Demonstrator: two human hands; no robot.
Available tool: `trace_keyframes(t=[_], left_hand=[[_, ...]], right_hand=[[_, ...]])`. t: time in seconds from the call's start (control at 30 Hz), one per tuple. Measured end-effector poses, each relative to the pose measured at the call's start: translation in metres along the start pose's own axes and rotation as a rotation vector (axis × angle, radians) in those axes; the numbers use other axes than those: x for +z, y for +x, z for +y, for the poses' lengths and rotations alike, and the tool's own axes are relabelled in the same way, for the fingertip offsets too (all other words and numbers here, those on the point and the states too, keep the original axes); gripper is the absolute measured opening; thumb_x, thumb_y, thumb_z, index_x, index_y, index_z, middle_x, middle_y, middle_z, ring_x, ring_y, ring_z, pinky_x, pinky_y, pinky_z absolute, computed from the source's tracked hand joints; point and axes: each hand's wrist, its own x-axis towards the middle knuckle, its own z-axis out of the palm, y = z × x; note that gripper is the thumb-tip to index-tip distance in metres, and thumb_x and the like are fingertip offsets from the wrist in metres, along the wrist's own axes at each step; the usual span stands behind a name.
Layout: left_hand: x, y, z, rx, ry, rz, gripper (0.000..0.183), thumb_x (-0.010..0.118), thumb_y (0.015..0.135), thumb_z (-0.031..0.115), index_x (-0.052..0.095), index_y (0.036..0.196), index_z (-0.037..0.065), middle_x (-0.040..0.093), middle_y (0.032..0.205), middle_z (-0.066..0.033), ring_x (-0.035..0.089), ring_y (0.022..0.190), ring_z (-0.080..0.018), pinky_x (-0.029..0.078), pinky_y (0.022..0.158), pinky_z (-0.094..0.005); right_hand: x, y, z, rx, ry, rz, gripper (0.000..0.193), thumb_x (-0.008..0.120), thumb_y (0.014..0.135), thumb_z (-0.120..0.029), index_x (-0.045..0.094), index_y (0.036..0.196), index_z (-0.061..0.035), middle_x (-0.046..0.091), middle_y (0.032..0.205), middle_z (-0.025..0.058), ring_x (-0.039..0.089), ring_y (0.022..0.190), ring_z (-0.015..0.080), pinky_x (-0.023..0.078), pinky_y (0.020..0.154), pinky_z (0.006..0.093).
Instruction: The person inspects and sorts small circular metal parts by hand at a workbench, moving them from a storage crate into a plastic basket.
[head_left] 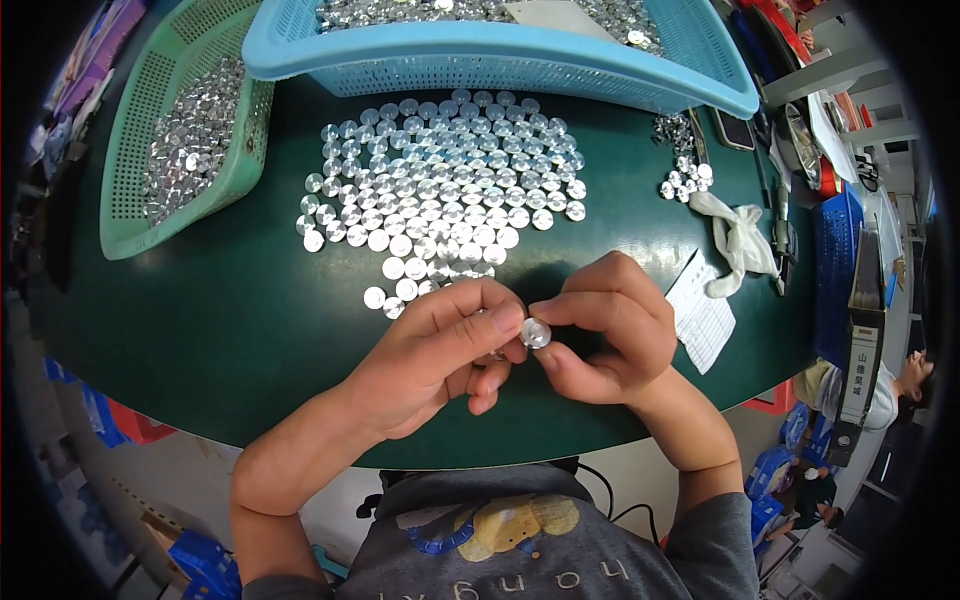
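Observation:
Near the table's front edge, a small shiny silver metal disc (535,334) is held up between my two hands. The thumb and index finger of my right hand (622,325) pinch it from the right. My left hand (440,345) closes on its left side with thumb and fingertips. Another bit of shiny metal (497,354) shows among the curled left fingers, too small to make out. Just beyond my hands, many like discs (430,185) lie side by side in a broad patch on the dark green table (270,350). My left hand hides the patch's nearest discs.
A blue plastic basket (500,75) of metal parts stands at the back, a green basket (125,200) of them at the left. On the right lie a white cloth (738,240), a written paper slip (704,315), a phone (735,130) and a small disc pile (685,180).

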Motion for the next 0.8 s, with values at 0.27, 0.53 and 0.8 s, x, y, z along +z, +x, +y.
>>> trace_keyframes(t=[0.27, 0.53, 0.8], left_hand=[[-0.003, 0.004, -0.007, 0.084, 0.089, 0.147, 0.018, 0.055, 0.087, 0.022, 0.05, 0.089, 0.005, 0.053, 0.077, -0.0029, 0.048, 0.054, -0.006, 0.041, 0.045, -0.02], [0.004, 0.001, 0.0, 0.056, 0.082, 0.12, 0.012, 0.049, 0.087, 0.014, 0.05, 0.092, 0.003, 0.054, 0.077, -0.007, 0.05, 0.051, -0.0085, 0.04, 0.042, -0.0203], [0.004, 0.002, -0.003, 0.046, 0.094, 0.193, 0.02, 0.047, 0.09, 0.02, 0.05, 0.098, 0.002, 0.052, 0.08, -0.0069, 0.046, 0.053, -0.0077, 0.037, 0.039, -0.0194]], right_hand=[[-0.011, 0.005, 0.023, 0.052, -0.175, -0.103, 0.027, 0.071, 0.058, -0.016, 0.062, 0.082, -0.0058, 0.054, 0.072, 0.0074, 0.055, 0.062, 0.0213, 0.041, 0.053, 0.0298], [-0.013, 0.003, 0.037, 0.374, -0.521, -0.03, 0.02, 0.071, 0.061, -0.01, 0.06, 0.076, -0.0057, 0.053, 0.07, 0.0062, 0.056, 0.065, 0.0219, 0.045, 0.055, 0.0305], [-0.016, 0.01, 0.01, 0.04, -0.064, -0.047, 0.025, 0.074, 0.057, -0.006, 0.063, 0.079, -0.0021, 0.055, 0.068, 0.0066, 0.055, 0.06, 0.0176, 0.042, 0.049, 0.0263]])
